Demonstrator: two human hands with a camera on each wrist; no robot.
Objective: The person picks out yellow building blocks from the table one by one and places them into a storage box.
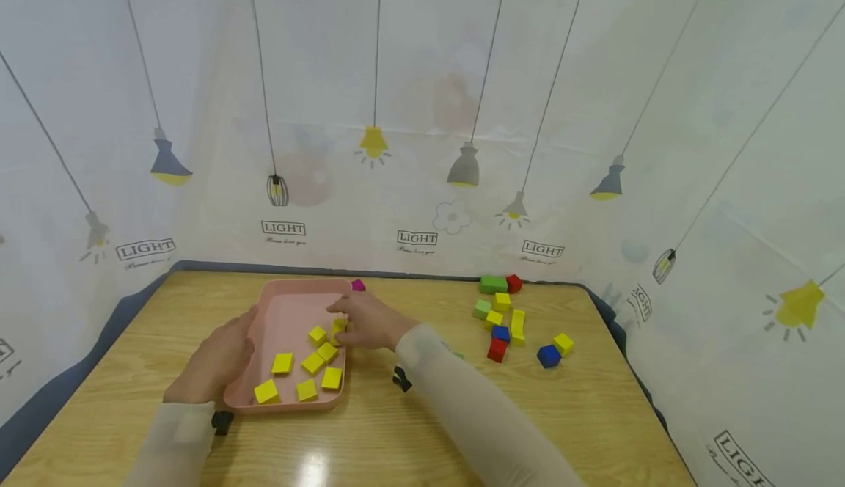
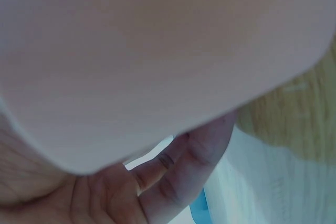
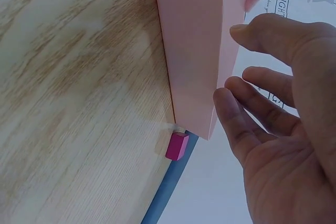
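Pink tray (image 1: 277, 322), at the table's (image 1: 422, 428) left half near the far edge, holding several yellow blocks (image 1: 313, 364); left hand (image 1: 218, 359) rests on its left rim, fingers relaxed and close together. Right hand (image 1: 370, 322) over the tray's right rim, fingers loosely spread, whether pinching a block cannot be told. Magenta block (image 3: 177, 146) just beside the tray's far right corner; mixed coloured blocks (image 1: 511, 322) lie well apart toward the right edge.

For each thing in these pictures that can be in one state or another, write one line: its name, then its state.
pink tray: flat on the table, holding yellow blocks.
yellow blocks: loose inside the tray.
left hand: resting against the tray's left rim.
right hand: over the tray's right rim, fingers relaxed.
magenta block: on the table beside the tray's far corner.
mixed blocks: scattered on the table, outside the tray.
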